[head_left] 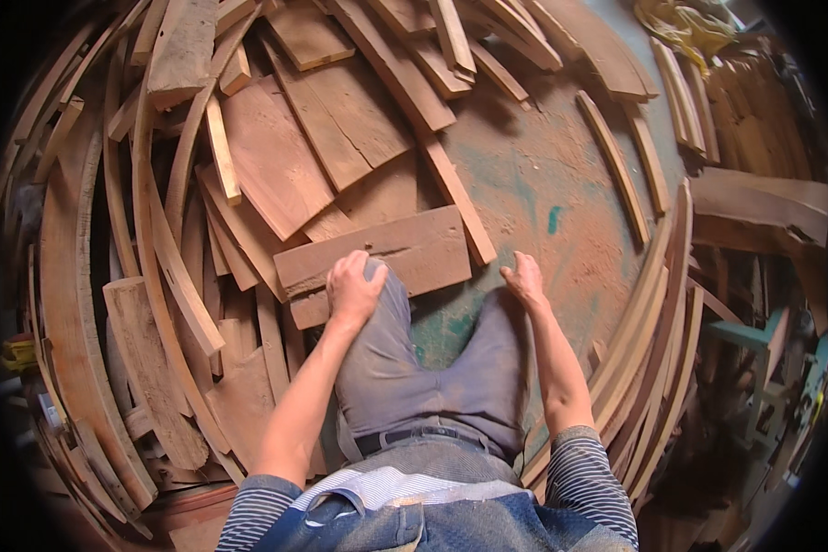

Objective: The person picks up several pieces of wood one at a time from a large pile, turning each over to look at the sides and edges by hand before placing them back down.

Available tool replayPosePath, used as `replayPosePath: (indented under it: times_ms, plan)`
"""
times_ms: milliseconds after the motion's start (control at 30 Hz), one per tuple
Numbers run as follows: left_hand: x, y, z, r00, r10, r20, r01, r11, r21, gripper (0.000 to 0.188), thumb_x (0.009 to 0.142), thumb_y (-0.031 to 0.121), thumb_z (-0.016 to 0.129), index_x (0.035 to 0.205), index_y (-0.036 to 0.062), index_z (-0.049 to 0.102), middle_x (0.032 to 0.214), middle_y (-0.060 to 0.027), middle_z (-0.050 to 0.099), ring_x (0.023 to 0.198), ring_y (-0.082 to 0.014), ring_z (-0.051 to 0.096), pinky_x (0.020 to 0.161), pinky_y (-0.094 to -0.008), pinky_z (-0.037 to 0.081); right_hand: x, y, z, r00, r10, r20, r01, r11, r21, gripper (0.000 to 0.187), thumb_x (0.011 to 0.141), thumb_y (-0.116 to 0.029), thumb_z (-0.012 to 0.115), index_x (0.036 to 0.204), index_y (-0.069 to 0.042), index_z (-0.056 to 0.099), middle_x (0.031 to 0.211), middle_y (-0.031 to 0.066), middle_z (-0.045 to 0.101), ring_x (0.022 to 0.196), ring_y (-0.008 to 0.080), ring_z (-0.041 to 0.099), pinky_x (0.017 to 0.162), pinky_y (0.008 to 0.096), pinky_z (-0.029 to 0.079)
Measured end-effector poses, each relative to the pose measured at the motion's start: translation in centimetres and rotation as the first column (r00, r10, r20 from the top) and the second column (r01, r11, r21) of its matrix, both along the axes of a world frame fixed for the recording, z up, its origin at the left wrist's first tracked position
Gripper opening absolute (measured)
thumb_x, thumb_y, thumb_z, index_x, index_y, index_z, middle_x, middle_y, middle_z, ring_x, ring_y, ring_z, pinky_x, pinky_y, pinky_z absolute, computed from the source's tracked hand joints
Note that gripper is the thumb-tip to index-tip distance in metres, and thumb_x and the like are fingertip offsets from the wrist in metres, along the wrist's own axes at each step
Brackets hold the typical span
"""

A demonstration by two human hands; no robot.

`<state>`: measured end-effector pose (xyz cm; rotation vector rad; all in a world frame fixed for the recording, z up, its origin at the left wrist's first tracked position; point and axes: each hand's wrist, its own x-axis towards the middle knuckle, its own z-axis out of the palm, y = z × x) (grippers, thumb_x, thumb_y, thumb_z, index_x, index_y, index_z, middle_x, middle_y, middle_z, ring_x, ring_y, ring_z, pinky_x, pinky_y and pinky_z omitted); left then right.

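My left hand point(351, 293) rests over my left knee, its fingers slightly bent and holding nothing. Just past the fingertips lies a short, thick brown board point(423, 247) with a dark crack along its face. Whether the fingertips touch its edge, I cannot tell. Beside my right knee, my right hand point(524, 276) is also free of any object, the thumb apart from the fingers. A narrow wood strip point(460, 207) runs away from me between that board and the bare green floor.
Wide planks point(271, 161) overlap in a pile ahead. Long curved-looking boards point(74, 276) crowd the left side. Sawdust covers the green floor point(561, 212). Strips are stacked at right point(653, 340), with a teal metal frame point(754, 340) beyond and a yellow bag point(685, 28) far right.
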<state>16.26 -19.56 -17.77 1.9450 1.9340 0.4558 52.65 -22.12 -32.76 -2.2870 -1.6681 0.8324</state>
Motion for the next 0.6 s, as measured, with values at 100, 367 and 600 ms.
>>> replayPosePath:
  times_ms: [100, 367, 600]
  plan:
    - [-0.1, 0.4, -0.5, 1.000, 0.009, 0.008, -0.009, 1.000, 0.007, 0.041, 0.082, 0.033, 0.073, 0.109, 0.0027, 0.067, 0.113, -0.0126, 0.068, 0.110, -0.0333, 0.060, 0.098, -0.0447, 0.046, -4.5, 3.8, -1.3, 1.000, -0.019, -0.001, 0.019, 0.993, -0.119, 0.057, 0.079, -0.031, 0.074, 0.123, 0.002, 0.055, 0.118, 0.0288, 0.061, 0.117, 0.0437, 0.056, 0.099, 0.0486, 0.048]
    - [0.1, 1.0, -0.6, 1.000, 0.012, 0.001, -0.012, 1.000, -0.021, 0.039, 0.082, 0.032, 0.073, 0.107, 0.0029, 0.067, 0.114, -0.0118, 0.068, 0.110, -0.0328, 0.061, 0.097, -0.0442, 0.046, -3.9, 5.1, -1.9, 0.998, 0.030, -0.062, -0.033, 0.998, -0.050, 0.049, 0.072, -0.030, 0.077, 0.107, 0.001, 0.060, 0.106, 0.0258, 0.063, 0.104, 0.0433, 0.061, 0.091, 0.0496, 0.049]
    - [0.2, 0.8, -0.4, 1.000, 0.029, -0.008, -0.029, 0.999, -0.035, 0.041, 0.083, 0.035, 0.071, 0.108, 0.0030, 0.068, 0.115, -0.0125, 0.068, 0.111, -0.0335, 0.061, 0.098, -0.0451, 0.046, 2.6, 4.6, 8.3, 0.741, -0.211, -0.637, 0.018, 0.955, -0.295, 0.037, 0.083, -0.037, 0.071, 0.096, -0.003, 0.068, 0.079, 0.0092, 0.066, 0.073, 0.0222, 0.063, 0.069, 0.0342, 0.050]
